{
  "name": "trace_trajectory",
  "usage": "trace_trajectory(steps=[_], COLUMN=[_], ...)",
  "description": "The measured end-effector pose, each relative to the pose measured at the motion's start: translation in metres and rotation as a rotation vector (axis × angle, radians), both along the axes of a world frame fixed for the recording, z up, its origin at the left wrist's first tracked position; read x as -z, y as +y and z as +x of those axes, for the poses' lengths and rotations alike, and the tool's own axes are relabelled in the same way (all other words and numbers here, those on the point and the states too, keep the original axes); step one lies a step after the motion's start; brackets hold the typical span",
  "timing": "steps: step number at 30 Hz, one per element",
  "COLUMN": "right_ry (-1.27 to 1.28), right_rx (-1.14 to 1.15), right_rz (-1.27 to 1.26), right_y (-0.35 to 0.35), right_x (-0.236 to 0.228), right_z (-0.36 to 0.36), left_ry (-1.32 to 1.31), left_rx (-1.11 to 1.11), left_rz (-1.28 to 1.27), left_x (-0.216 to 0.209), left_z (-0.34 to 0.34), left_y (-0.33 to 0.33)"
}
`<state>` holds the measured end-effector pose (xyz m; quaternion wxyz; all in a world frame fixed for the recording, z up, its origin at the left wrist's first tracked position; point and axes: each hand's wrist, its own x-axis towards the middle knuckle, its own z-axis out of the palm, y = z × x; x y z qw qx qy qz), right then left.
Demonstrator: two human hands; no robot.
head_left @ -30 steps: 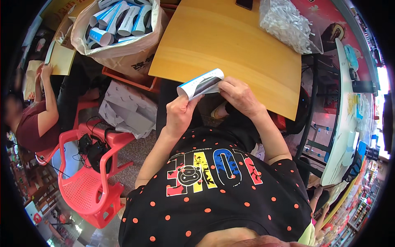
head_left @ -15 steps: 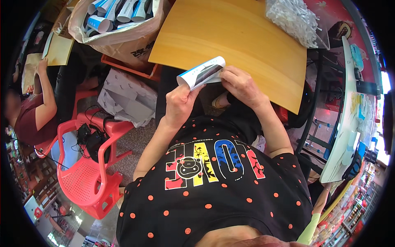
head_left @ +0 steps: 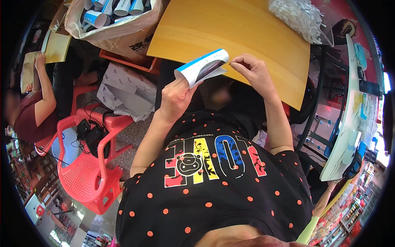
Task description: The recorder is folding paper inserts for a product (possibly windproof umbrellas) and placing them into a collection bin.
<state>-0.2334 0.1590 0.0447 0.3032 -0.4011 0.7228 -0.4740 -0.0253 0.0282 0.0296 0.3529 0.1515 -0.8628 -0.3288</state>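
My left hand (head_left: 176, 100) grips a rolled paper sleeve (head_left: 201, 66), white with blue and dark printing, held tilted in front of the table's near edge. The roll is a loose tube with one edge standing away on its lower side. Just right of it, apart from the paper, is my right hand (head_left: 256, 75). Its thumb and forefinger are pinched together and the other fingers curl in. Whether anything thin sits in that pinch cannot be made out.
A wooden table (head_left: 230, 29) lies ahead, with a heap of white strips (head_left: 297, 18) at its far right. A pale sack (head_left: 119, 39) of similar rolled sleeves stands at the left. A red chair (head_left: 84, 175) holds cables; another person's arm (head_left: 46, 92) is further left.
My right hand has let go of the sleeve's right edge and moved up and slightly right, its fingers now pinched. My left hand has shifted slightly left and still holds the sleeve.
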Motion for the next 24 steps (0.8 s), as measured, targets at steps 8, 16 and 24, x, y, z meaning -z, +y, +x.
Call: trace_trajectory(steps=[8,16,24], right_ry=[-0.13,-0.138,-0.196], right_rx=[-0.188,-0.223,-0.091], right_rz=[0.199,0.205,0.188], right_y=[-0.002,-0.002,0.0], right_x=[-0.001,0.019,0.004], right_z=[-0.006,0.0,-0.001], left_ry=[-0.047,-0.051,-0.065], left_rx=[0.108,0.185,0.142], left_rz=[-0.112,-0.116,-0.173], left_x=[0.003,0.012,0.007], left_z=[0.002,0.006,0.01], left_y=[-0.005,-0.006,-0.015])
